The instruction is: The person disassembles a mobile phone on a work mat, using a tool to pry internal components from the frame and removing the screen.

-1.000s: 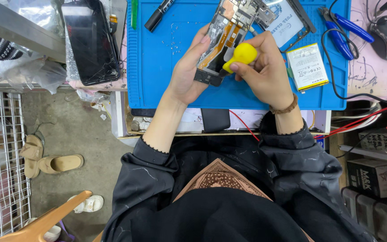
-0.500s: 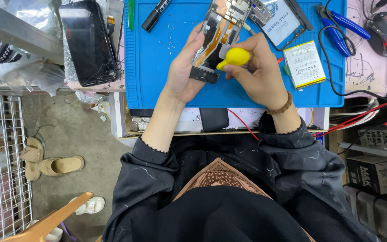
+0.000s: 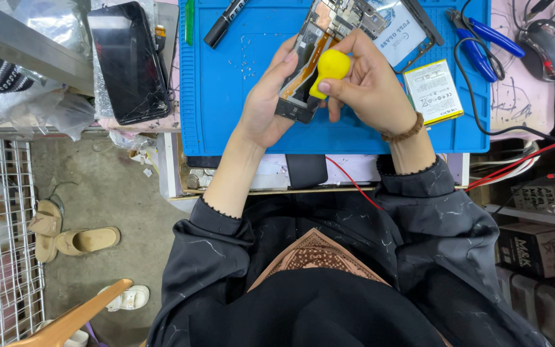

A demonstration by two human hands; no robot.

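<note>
Lowered slightly, opened phone (image 3: pixel 319 54) shows orange ribbon, bare circuitry.

I count one opened phone (image 3: pixel 319 48) and one yellow-handled tool (image 3: pixel 329 67) between my two hands, left hand (image 3: pixel 266 103) and right hand (image 3: pixel 367 83). On my one blue mat (image 3: pixel 239 96) I see one black marker (image 3: pixel 225 22), one flat battery (image 3: pixel 433 91), one pair of blue-handled pliers (image 3: pixel 480 35). Off the mat there is one dark cracked screen panel (image 3: pixel 130 61), one computer mouse (image 3: pixel 550 40), and two tan sandals (image 3: pixel 65 231) on the floor.
</note>
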